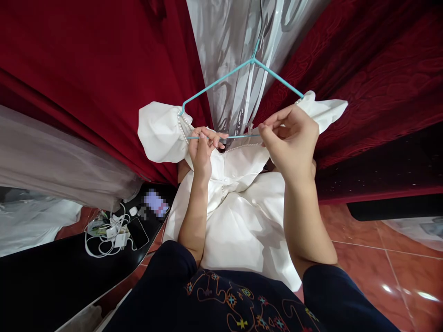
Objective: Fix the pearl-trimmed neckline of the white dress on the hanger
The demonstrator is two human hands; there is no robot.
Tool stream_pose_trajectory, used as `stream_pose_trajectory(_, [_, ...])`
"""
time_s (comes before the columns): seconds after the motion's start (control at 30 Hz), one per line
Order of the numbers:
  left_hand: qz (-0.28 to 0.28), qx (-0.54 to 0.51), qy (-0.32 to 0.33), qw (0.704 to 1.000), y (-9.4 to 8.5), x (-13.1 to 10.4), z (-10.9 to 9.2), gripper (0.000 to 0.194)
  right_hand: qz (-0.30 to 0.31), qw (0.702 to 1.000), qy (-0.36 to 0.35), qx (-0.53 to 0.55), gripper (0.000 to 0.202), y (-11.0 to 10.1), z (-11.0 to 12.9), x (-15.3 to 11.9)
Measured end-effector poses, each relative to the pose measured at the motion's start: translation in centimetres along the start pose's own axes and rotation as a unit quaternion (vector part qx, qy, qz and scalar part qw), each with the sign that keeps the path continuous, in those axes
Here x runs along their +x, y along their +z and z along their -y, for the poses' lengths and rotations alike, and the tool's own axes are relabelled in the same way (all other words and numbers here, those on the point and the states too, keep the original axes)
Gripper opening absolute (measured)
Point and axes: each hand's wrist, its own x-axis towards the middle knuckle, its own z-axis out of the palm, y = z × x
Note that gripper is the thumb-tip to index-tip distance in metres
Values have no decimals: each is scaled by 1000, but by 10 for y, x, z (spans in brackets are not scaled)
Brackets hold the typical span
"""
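Observation:
A white dress (242,221) with pearl-trimmed straps and puffed sleeves hangs on a light-blue clothes hanger (221,84). One sleeve hangs at the hanger's left end, the other at its right. My left hand (201,154) is closed around the lower bar near the left strap, some fingers extending along it. Farther right, my right hand (292,140) is closed in a pinch, thumb and forefinger meeting where the bar runs behind them. That hand covers the bar's right end and part of the strap. The dress's skirt spreads downward between my forearms.
Dark red curtains (104,55) hang left and right of clear plastic covers (224,41). On the left, a black table (51,286) carries white cables (104,251), a dark phone (138,234) and a lit phone (157,203). Reddish tiles (363,230) cover the floor.

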Motion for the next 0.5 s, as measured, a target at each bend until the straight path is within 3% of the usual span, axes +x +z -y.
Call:
stream_pose_trajectory(0.17, [1,2,11,1000,0,-3,2,43,-40,996,-50,-56,18,3,9,-20])
stream_pose_trajectory(0.23, [7,-1,21,1000,0,-4,3,43,-28,995,-71,-69,19,7,11,-25])
stream_pose_trajectory(0.37, [20,-4,46,999,2,-5,5,42,32,989,-94,-107,16,22,0,-32])
stream_pose_trajectory(0.5, [20,23,30,999,2,-11,2,44,-4,987,-111,-116,15,30,-12,-34])
